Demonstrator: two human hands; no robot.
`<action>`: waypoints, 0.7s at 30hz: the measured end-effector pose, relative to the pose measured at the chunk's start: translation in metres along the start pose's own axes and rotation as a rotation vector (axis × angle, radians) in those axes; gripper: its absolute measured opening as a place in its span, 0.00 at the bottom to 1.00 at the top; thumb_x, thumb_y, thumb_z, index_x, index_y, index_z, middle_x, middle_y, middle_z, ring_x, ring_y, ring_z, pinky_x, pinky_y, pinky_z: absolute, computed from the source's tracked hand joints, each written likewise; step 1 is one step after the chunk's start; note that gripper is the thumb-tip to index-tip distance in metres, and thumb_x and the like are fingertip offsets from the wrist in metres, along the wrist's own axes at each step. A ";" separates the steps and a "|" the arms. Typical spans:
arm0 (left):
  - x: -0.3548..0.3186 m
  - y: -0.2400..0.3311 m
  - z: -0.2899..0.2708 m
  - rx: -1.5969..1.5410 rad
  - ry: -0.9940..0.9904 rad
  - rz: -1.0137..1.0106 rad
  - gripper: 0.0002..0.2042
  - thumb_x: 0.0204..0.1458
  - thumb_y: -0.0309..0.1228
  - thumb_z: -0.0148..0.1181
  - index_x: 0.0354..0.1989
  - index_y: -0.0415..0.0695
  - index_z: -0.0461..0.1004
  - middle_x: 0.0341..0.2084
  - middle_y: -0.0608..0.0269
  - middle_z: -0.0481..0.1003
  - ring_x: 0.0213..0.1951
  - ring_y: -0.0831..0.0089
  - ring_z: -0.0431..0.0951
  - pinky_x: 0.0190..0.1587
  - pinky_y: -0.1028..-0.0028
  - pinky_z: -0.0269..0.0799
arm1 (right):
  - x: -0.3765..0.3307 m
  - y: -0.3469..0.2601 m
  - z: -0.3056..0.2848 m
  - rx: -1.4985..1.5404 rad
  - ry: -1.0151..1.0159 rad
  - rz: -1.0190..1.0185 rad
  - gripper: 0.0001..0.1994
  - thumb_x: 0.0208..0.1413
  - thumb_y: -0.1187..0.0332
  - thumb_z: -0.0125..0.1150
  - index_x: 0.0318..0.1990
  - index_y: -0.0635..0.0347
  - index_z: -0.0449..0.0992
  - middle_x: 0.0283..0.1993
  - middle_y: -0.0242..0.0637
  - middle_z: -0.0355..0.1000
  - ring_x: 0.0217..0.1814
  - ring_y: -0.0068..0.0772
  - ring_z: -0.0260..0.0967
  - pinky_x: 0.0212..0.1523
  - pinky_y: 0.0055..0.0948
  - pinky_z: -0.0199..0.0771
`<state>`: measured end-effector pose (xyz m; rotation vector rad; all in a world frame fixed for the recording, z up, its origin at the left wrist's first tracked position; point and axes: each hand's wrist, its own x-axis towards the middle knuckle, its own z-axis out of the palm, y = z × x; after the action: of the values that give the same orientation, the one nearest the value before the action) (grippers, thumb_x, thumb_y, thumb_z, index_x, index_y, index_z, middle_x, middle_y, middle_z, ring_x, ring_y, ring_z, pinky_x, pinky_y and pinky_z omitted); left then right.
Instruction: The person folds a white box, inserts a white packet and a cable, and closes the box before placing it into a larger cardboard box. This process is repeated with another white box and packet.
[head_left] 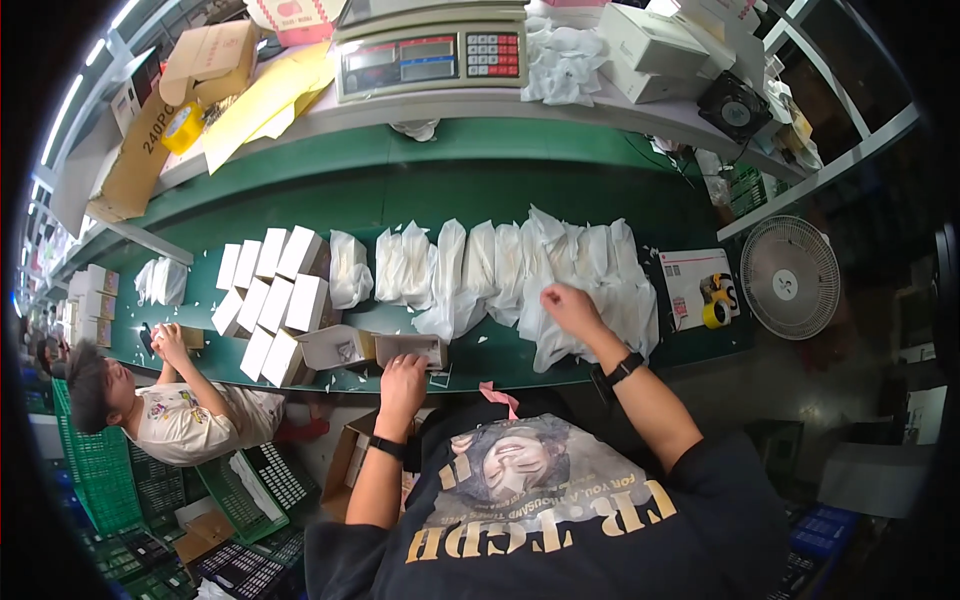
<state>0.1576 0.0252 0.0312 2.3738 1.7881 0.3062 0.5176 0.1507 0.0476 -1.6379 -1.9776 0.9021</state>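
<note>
"Where are the hands?"

"From the middle of the view, the left hand (404,383) is at eight o'clock, over the near rim of an open box (415,348); I can't tell whether it grips. The right hand (570,308), at three o'clock, has its fingers bunched over the wrapped packets (592,255); whether it pinches any wrapping, I can't tell."

"Why touch the box there?"

"Perhaps to steady it near the edge of the counter (600,190)."

"And the packets?"

"Side by side toward two o'clock, probably for easy reach. White boxes (275,303) at nine o'clock stand in close rows, likely saving room."
</note>
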 end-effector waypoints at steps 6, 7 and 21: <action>-0.003 0.037 -0.040 -0.029 0.193 -0.080 0.16 0.46 0.24 0.60 0.45 0.43 0.77 0.40 0.56 0.77 0.48 0.57 0.75 0.56 0.58 0.69 | 0.097 0.044 -0.021 -0.231 0.449 -0.252 0.16 0.56 0.63 0.63 0.48 0.62 0.77 0.36 0.44 0.78 0.40 0.45 0.76 0.44 0.37 0.75; -0.004 0.043 -0.046 -0.034 0.211 -0.113 0.16 0.45 0.23 0.60 0.45 0.43 0.77 0.40 0.55 0.77 0.48 0.57 0.76 0.55 0.58 0.69 | 0.107 0.040 -0.019 -0.166 0.394 -0.243 0.16 0.55 0.63 0.63 0.49 0.61 0.77 0.36 0.44 0.78 0.40 0.45 0.76 0.44 0.38 0.76; -0.063 0.093 -0.046 -0.219 -0.001 -0.409 0.11 0.52 0.30 0.59 0.44 0.49 0.78 0.31 0.60 0.78 0.34 0.58 0.80 0.36 0.62 0.77 | 0.098 -0.053 0.166 -0.362 -0.503 -0.635 0.19 0.51 0.69 0.59 0.53 0.47 0.77 0.34 0.49 0.79 0.40 0.54 0.77 0.40 0.48 0.77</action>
<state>0.2159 -0.0615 0.0938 1.8121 2.0613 0.4182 0.3465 0.2051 -0.0397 -0.8448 -2.9002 0.7727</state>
